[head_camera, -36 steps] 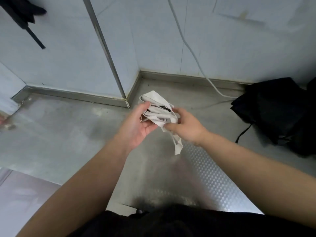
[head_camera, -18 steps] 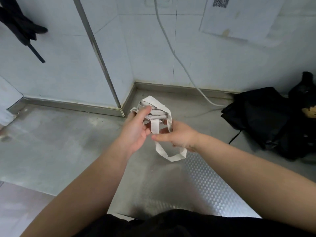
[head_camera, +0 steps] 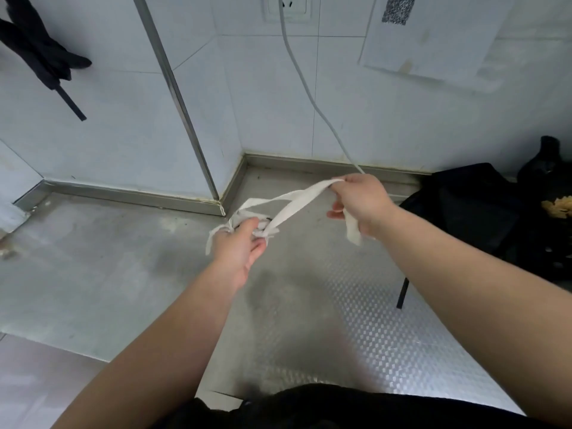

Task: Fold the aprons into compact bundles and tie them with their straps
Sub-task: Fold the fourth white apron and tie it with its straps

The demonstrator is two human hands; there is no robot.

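Above counter, left hand grips white apron bundle; right hand grips taut strap.

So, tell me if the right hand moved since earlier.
Yes. The right hand pulled the white strap rightward, away from the wall corner toward the black cloth.

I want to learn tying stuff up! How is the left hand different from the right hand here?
The left hand grips the little white apron bundle, while the right hand pinches its strap. The left hand is lower and closer to the person. The right hand is higher and farther out, holding the strap stretched. Both hold parts of the same apron bundle, above the metal counter.
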